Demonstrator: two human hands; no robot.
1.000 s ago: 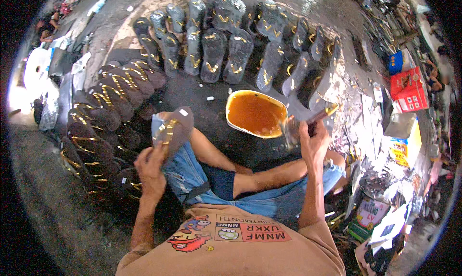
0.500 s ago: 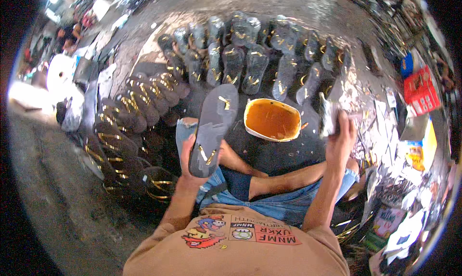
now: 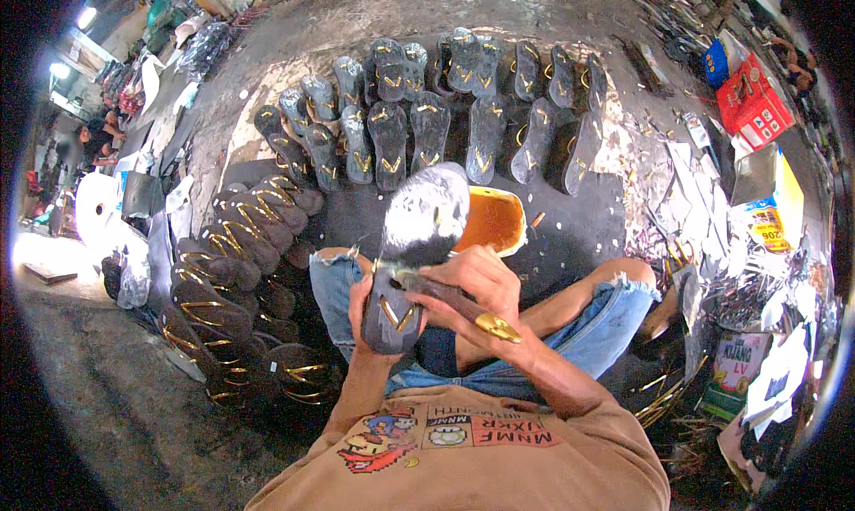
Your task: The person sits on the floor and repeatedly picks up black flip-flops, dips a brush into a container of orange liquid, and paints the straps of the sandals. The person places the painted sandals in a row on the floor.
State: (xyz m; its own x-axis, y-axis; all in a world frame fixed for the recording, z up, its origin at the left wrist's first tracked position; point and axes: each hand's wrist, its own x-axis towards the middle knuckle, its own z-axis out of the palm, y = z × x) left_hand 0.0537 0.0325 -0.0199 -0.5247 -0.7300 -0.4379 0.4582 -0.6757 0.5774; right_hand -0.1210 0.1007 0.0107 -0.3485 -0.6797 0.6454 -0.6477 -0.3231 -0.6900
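My left hand grips a dark grey sandal sole by its near end, tilted up in front of me. Gold strap pieces show on the near part, and the far part has a glossy wet sheen. My right hand is closed round a dark-handled brush with a gold handle end, its head touching the middle of the sole. Just beyond stands a pale-rimmed tub of amber liquid, partly hidden behind the sole.
Rows of dark soles with gold straps lie across the far side. More gold-strapped soles are stacked at the left. A red box, a green-and-white can and scraps lie on the right.
My right hand has come in from the right, bringing the brush onto the sole. The sole's far part has turned from matt to glossy.
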